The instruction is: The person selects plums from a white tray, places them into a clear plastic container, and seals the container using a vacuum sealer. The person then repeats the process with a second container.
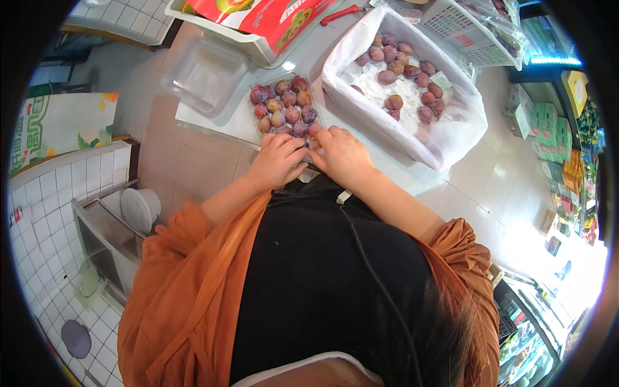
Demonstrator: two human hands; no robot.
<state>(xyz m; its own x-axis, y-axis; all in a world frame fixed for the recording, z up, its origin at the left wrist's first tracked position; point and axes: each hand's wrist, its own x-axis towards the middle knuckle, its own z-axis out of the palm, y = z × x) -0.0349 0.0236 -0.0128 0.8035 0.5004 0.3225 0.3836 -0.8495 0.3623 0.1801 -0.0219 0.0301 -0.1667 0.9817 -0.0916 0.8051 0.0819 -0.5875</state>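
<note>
Rows of red and purple plums (292, 114) fill a clear plastic tray (252, 113) near the table's front edge. At its near end are both hands: my left hand (279, 159) on the near left corner, my right hand (342, 152) on the near right, thumbs close together. The fingers cover the nearest plums, and whether either hand grips a plum or the tray's rim is hidden. To the right, a crate lined with white cloth-like sheet (333, 67) holds more loose plums (387, 77). Clear empty plastic containers (205, 75) stand to the left of the tray.
A white crate (258, 46) with a red printed carton (275, 19) stands at the back. Beside it lies a red-handled tool (341, 14). A white perforated basket (466, 36) holds plastic-wrapped fruit at the back right. A white bucket (140, 209) is at the left, below table height.
</note>
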